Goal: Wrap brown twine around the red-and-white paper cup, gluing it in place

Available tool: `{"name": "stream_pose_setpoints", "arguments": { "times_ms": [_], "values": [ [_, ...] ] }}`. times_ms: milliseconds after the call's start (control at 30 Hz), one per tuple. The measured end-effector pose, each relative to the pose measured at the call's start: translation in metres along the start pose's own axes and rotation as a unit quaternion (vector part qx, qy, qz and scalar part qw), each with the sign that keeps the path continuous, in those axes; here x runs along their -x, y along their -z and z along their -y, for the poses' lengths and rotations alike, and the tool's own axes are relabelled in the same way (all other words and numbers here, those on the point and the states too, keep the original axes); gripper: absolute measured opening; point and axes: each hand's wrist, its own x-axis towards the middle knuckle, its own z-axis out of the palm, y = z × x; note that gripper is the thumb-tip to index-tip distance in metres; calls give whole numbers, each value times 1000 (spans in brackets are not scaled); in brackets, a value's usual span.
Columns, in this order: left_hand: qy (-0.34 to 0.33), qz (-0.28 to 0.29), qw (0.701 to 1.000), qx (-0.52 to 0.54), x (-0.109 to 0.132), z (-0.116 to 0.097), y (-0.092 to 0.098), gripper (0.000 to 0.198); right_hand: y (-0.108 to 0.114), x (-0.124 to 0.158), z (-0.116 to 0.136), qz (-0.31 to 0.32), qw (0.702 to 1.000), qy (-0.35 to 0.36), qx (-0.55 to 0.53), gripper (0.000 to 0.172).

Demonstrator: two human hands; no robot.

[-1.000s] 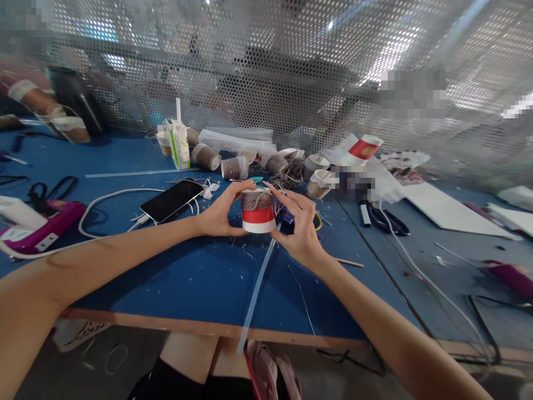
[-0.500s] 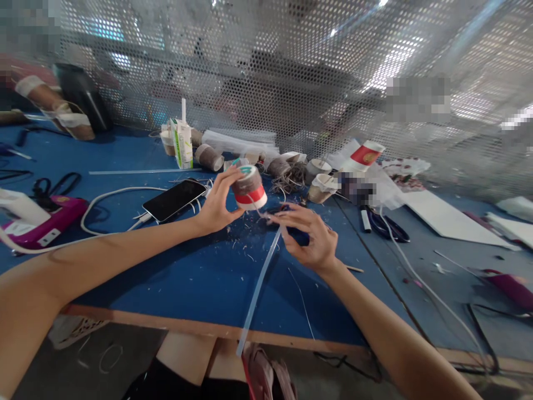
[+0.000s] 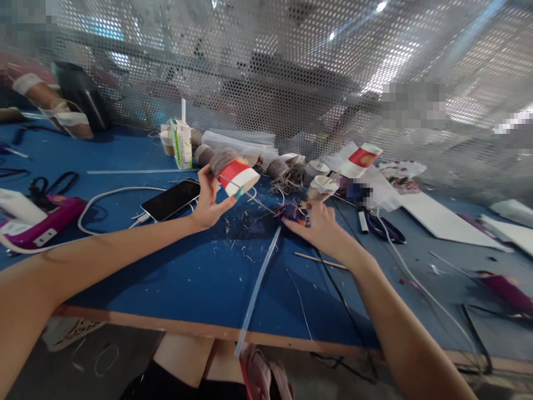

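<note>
My left hand (image 3: 207, 201) grips a red and white paper cup (image 3: 235, 173) partly wrapped in brown string, tilted on its side above the blue table (image 3: 187, 278). A strand of string runs from the cup down toward my right hand (image 3: 322, 228). That hand reaches onto the table and rests on a blue and orange tool (image 3: 293, 212); its fingers curl over it, the grip itself is hidden. A translucent glue stick (image 3: 256, 289) lies between my arms, reaching past the table's front edge.
A phone (image 3: 170, 200) on a white cable lies left of the cup. String-wrapped cups (image 3: 277, 165), a carton (image 3: 182, 143) and a red cup (image 3: 361, 157) crowd the back. A purple glue gun (image 3: 39, 219) sits far left, scissors (image 3: 385, 228) right. Perforated metal screen behind.
My left hand raised the cup off the table and tipped it onto its side. My right hand let go of the cup and moved right and forward onto the tool.
</note>
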Motion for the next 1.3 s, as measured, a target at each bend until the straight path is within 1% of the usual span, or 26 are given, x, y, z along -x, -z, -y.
{"name": "stream_pose_setpoints", "arguments": {
  "times_ms": [33,67,100,133,200,233,267,333,400,433,500,567,600,667,767,800,867,967,1067,1167,1233,1300],
  "values": [
    [7,-9,1000,3,0,3,0,68,-1,1,-3,51,999,7,10,63],
    [15,-22,1000,4,0,8,1,65,-3,1,-6,81,996,24,16,64],
    [27,-39,999,4,0,14,3,62,-5,2,-11,94,994,48,20,62],
    [46,-61,997,5,1,21,4,61,-8,3,-16,94,992,77,23,56],
    [108,-115,988,4,2,37,9,54,-15,2,-29,77,988,130,22,45],
    [142,-133,981,0,2,44,12,51,-18,1,-35,64,987,148,18,40],
    [165,-136,977,-5,3,50,14,49,-22,0,-41,44,987,157,16,38],
    [173,-106,979,-9,4,55,16,49,-29,-4,-47,-13,989,141,30,37],
    [147,-97,984,-8,4,51,14,52,-36,-8,-46,-58,990,111,61,38],
    [135,-94,986,-9,5,46,12,55,-38,-10,-44,-66,990,102,74,37],
    [107,-72,992,-10,5,33,8,61,-40,-11,-37,-57,990,97,84,33],
    [55,9,998,-21,5,20,5,71,-37,-12,-29,-55,991,91,81,29],
    [40,32,998,-22,5,14,5,74,-34,-12,-26,-61,991,86,78,27],
    [18,67,997,-27,5,7,4,78,-27,-12,-22,-77,992,71,71,25],
    [-6,94,995,-39,5,2,4,80,-15,-12,-19,-104,991,68,40,23],
    [-10,100,994,-43,5,0,4,80,-12,-11,-18,-123,989,83,23,23],
    [-12,112,992,-54,4,-3,4,82,-6,-9,-15,-178,975,133,-14,22],
    [-14,143,987,-72,2,-10,4,81,3,0,-4,-255,940,220,-56,15],
    [-22,167,982,-81,0,-15,4,80,9,14,15,-297,915,264,-70,17],
    [-18,182,979,-86,-1,-17,4,83,10,27,31,-302,909,270,-96,21],
    [-16,186,978,-89,-1,-18,4,83,7,32,36,-279,910,284,-115,23],
    [-18,185,978,-94,-1,-19,4,83,0,33,37,-246,909,312,-128,23]
  ]
}}
